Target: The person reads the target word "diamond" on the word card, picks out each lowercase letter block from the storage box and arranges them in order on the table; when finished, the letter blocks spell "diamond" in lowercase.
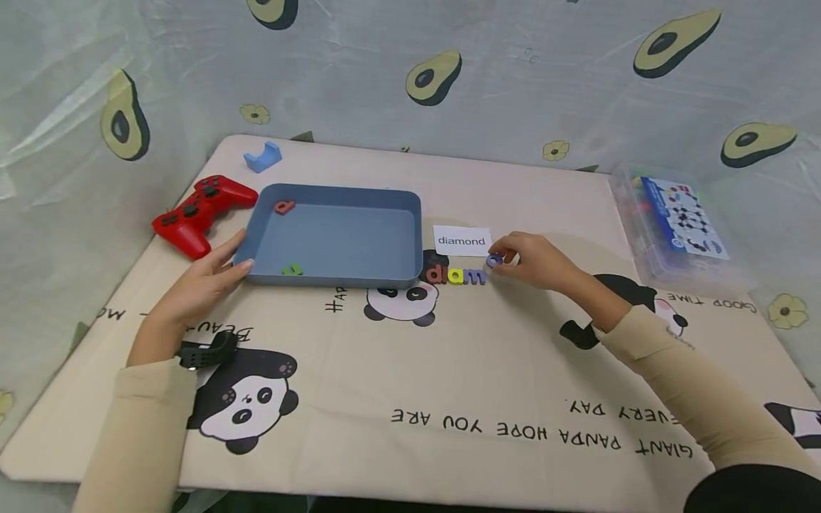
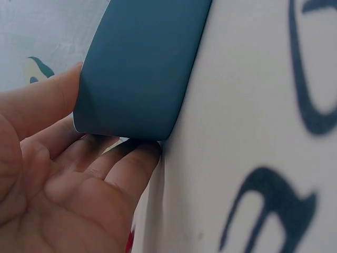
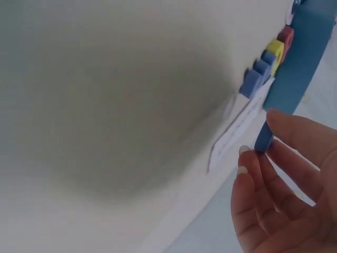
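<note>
A blue letter "o" [image 1: 494,261] is pinched between thumb and fingers of my right hand [image 1: 535,262], just above the table; its edge shows in the right wrist view [image 3: 264,138]. Close to its left, a row reads "diam": a red "d" [image 1: 435,275] with a narrow "i", a yellow "a" [image 1: 455,276] and a purple-blue "m" [image 1: 475,276]. Behind the row lies a white card [image 1: 462,241] printed "diamond". My left hand [image 1: 208,274] holds the near left corner of a blue-grey tray [image 1: 333,280]. Inside are a red letter [image 1: 284,206] and a green letter [image 1: 292,269].
Left of the tray lies a red game controller [image 1: 202,212]. A light-blue plastic piece [image 1: 263,157] stands behind it. At the right sits a clear plastic box [image 1: 673,263] with a printed blue-and-white sheet [image 1: 689,217]. A panda-print cloth [image 1: 449,370] covers the table.
</note>
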`<state>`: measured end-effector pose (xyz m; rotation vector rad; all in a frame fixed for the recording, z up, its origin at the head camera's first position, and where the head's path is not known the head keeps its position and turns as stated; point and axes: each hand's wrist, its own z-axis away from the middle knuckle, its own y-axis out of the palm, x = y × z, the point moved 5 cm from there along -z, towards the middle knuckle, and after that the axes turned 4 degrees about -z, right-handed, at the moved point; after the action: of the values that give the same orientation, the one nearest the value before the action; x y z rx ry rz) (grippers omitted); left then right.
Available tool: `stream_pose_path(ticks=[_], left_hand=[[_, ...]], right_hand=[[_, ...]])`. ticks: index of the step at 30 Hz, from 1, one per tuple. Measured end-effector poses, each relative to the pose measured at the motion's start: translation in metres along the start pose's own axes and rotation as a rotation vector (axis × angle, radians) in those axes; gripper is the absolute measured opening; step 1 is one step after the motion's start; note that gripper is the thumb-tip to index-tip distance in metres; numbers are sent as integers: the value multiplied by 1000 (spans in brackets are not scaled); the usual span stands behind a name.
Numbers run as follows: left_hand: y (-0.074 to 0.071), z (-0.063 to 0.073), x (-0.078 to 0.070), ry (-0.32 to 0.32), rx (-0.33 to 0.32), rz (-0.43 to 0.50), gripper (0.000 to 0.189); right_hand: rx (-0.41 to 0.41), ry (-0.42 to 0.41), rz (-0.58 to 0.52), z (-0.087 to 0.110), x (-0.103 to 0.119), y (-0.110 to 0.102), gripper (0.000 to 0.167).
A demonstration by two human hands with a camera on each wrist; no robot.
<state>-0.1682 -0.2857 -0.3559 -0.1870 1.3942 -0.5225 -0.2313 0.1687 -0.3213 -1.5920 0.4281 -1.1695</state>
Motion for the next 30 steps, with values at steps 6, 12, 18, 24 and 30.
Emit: stream_pose_path(ticks=[6, 12, 18, 24, 30], left_hand=[[-1, 1, 0, -3, -8, -23, 70], [0, 0, -1, 1, -2, -16, 70], [1, 0, -2, 0, 1, -12, 70], [0, 0, 0, 0, 3, 2, 70], [0, -1, 1, 1, -1, 13, 70]], right_hand=[[33, -2, -7, 5, -5, 10, 26], [70, 24, 4, 6, -5, 18, 27], [74, 32, 8, 5, -5, 20, 27], [77, 42, 24, 6, -3, 22, 29], [68, 28, 44, 6, 1, 22, 28]])
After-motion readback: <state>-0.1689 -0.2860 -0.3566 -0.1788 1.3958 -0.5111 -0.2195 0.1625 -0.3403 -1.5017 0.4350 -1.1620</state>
